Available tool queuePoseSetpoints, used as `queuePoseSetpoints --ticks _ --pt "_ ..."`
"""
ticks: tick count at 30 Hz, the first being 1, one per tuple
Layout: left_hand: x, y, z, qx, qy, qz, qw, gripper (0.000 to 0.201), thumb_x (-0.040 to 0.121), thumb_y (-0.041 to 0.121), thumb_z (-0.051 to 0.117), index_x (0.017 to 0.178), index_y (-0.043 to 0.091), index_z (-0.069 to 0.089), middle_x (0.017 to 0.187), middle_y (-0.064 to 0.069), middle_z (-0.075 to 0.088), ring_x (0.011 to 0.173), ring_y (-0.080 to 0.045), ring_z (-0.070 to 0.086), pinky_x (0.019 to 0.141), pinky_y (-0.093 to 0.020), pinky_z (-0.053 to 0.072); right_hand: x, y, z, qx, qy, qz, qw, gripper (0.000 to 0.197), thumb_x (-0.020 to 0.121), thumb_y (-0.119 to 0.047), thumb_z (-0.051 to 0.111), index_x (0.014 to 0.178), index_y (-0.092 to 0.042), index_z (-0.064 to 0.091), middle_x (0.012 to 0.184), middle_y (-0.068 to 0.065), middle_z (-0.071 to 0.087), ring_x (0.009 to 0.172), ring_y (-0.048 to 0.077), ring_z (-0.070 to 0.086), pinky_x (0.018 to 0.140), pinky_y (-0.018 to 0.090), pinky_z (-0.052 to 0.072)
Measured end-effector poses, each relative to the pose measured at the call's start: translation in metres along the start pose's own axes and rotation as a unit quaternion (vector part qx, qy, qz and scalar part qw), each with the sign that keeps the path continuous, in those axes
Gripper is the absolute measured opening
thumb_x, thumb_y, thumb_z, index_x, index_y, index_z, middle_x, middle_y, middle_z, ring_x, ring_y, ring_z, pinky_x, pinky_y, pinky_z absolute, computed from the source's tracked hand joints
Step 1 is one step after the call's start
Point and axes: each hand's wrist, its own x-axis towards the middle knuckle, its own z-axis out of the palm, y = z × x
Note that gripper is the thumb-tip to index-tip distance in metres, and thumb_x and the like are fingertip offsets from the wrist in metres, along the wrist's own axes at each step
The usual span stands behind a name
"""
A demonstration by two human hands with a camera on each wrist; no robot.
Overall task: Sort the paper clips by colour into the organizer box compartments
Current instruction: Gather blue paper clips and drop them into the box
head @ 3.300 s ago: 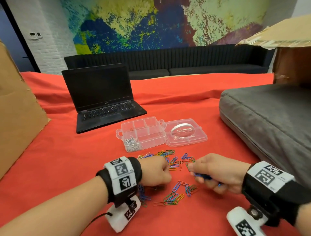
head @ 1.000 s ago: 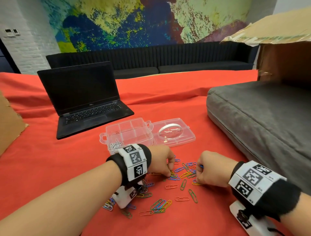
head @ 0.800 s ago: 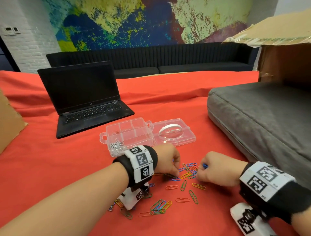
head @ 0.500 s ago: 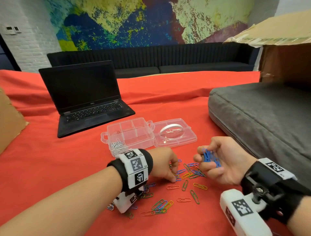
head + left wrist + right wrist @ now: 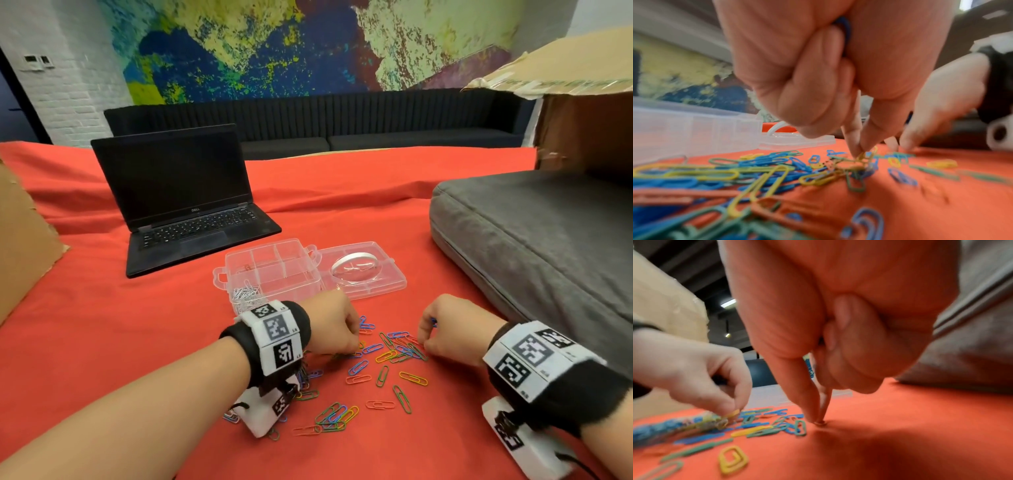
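Coloured paper clips point(image 5: 387, 358) lie scattered on the red cloth in front of the clear organizer box point(image 5: 274, 255). Its front-left compartment holds silver clips point(image 5: 245, 294). My left hand point(image 5: 352, 349) is down on the left of the pile. In the left wrist view the left hand point(image 5: 860, 150) pinches at a tangle of clips with thumb and forefinger, and a blue clip point(image 5: 845, 29) is tucked in its curled fingers. My right hand point(image 5: 423, 344) is curled round blue clips point(image 5: 433, 322). The right hand point(image 5: 819, 420) presses thumb and forefinger tips to the cloth at the pile's right edge.
The box's open lid point(image 5: 387, 284) lies flat to its right, with a white ring on it. An open laptop point(image 5: 185, 205) stands behind on the left. A grey cushion point(image 5: 534, 240) fills the right side. Cardboard point(image 5: 20, 240) stands at the far left.
Half a second ago my right hand was raised palm-up showing a bunch of blue clips; it has turned over and come down to the cloth. My left hand stays at the pile.
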Motion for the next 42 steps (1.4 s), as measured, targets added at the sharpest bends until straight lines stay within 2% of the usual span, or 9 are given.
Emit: queuePoseSetpoints --ticks 5,13,18,26,30,34,37,39,42 --pt "0.002 -0.011 -0.002 -0.141 0.029 -0.042 0.989 0.005 0.080 0.021 0.072 0.078 0.017 0.075 0.050 0.014 0.054 0.044 0.001 0.045 0.046 -0.013 0.037 0.000 -0.006 0.000 -0.018 -0.014 -0.038 0.999 0.010 0.074 -0.023 0.071 0.083 -0.025 0.074 0.059 -0.016 0.053 0.054 -0.005 0.047 0.046 0.005 0.030" --pt "0.004 -0.016 0.001 -0.387 -0.019 -0.125 0.913 0.011 0.081 0.016 0.071 0.071 0.017 0.068 0.054 -0.003 0.029 0.038 -0.011 0.022 0.039 -0.010 0.021 0.004 0.001 0.001 -0.089 -0.002 -0.037 0.995 0.019 0.075 -0.019 0.058 0.057 -0.026 0.056 0.080 -0.004 0.068 0.084 0.017 0.065 0.074 0.025 0.052" --pt "0.006 -0.019 0.004 -0.461 -0.028 -0.146 0.875 0.014 0.086 0.010 0.066 0.075 0.014 0.059 0.049 0.003 0.025 0.033 -0.007 0.019 0.035 -0.008 0.016 0.002 -0.004 0.000 -0.056 -0.004 -0.078 0.995 0.007 0.075 -0.025 0.069 0.081 -0.027 0.073 0.064 -0.014 0.054 0.065 0.002 0.051 0.057 0.014 0.038" --pt "-0.004 -0.019 0.000 -0.164 -0.010 -0.111 0.980 0.005 0.078 0.022 0.072 0.077 0.017 0.070 0.052 0.003 0.051 0.041 -0.008 0.043 0.043 -0.017 0.037 0.001 -0.008 0.006 -0.089 0.000 -0.060 0.994 0.023 0.079 -0.023 0.052 0.057 -0.021 0.046 0.058 -0.009 0.045 0.067 0.019 0.049 0.064 0.021 0.040" --pt "-0.012 -0.017 -0.001 -0.069 -0.032 -0.048 0.996 0.004 0.079 0.018 0.069 0.082 0.019 0.071 0.054 0.008 0.056 0.050 -0.005 0.049 0.052 -0.017 0.040 -0.006 -0.013 -0.006 0.101 -0.068 -0.019 0.992 0.021 0.078 -0.022 0.057 0.058 -0.017 0.050 0.051 -0.006 0.043 0.044 0.011 0.038 0.042 0.018 0.033" --pt "-0.011 -0.004 0.007 -0.030 -0.010 -0.010 0.999 0.013 0.077 0.031 0.073 0.082 0.019 0.074 0.058 0.009 0.056 0.053 -0.004 0.048 0.049 -0.015 0.036 -0.008 -0.016 -0.015 0.596 -0.202 0.076 0.774 0.006 0.066 -0.015 0.043 0.063 -0.018 0.038 0.056 -0.002 0.024 0.038 0.008 0.015 0.037 0.008 0.010" --pt "-0.009 0.004 0.014 0.046 -0.009 0.008 0.999 0.012 0.080 0.025 0.070 0.083 0.014 0.073 0.068 0.003 0.060 0.065 -0.012 0.052 0.052 -0.020 0.038 -0.007 -0.014 -0.021 0.738 -0.229 0.053 0.633 0.003 0.057 -0.014 0.044 0.060 -0.013 0.042 0.059 0.001 0.029 0.037 0.010 0.022 0.036 0.009 0.014" --pt "-0.008 0.002 0.014 0.073 -0.012 0.006 0.997 0.011 0.080 0.016 0.063 0.080 0.009 0.071 0.075 -0.008 0.066 0.069 -0.020 0.056 0.061 -0.026 0.047 -0.007 -0.013 -0.024 0.772 -0.232 0.031 0.591 0.007 0.059 -0.017 0.049 0.059 -0.012 0.044 0.060 0.003 0.036 0.037 0.011 0.025 0.033 0.010 0.017" --pt "-0.010 -0.006 0.010 0.065 -0.027 -0.008 0.997 0.014 0.080 0.014 0.058 0.082 0.006 0.070 0.076 -0.012 0.065 0.068 -0.022 0.057 0.061 -0.026 0.049 -0.004 -0.017 -0.025 0.755 -0.202 0.051 0.621 0.020 0.077 -0.022 0.048 0.061 -0.012 0.043 0.059 0.004 0.040 0.035 0.009 0.024 0.032 0.008 0.015"
